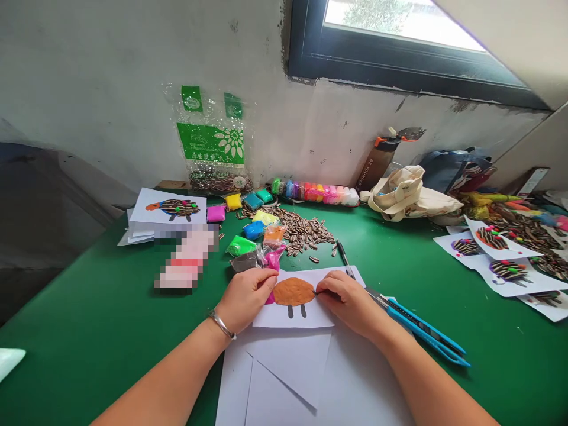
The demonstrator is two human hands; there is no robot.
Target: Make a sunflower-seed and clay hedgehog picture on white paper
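A small white paper card (pixel 266 319) lies before me, bearing an orange-brown modelling clay body (pixel 293 291) with two dark grey legs (pixel 297 311) and a pink clay piece (pixel 270 298) at its left end. My left hand (pixel 248 294) is closed at the card's upper left edge, thumb and forefinger together beside the pink piece. At the body's right end, my right hand (pixel 348 300) pinches a small dark piece of clay (pixel 315 293) against the card. The curled fingers partly hide that piece. Larger white sheets (pixel 284 378) lie underneath.
Clay packets (pixel 242 245) and sunflower seeds (pixel 306 229) lie behind the card. A pen (pixel 344 255) and a blue utility knife (pixel 426 328) are near my right hand. Finished cards (pixel 168 207) lie left, others (pixel 506 269) right. A bottle (pixel 377 160) stands by the wall.
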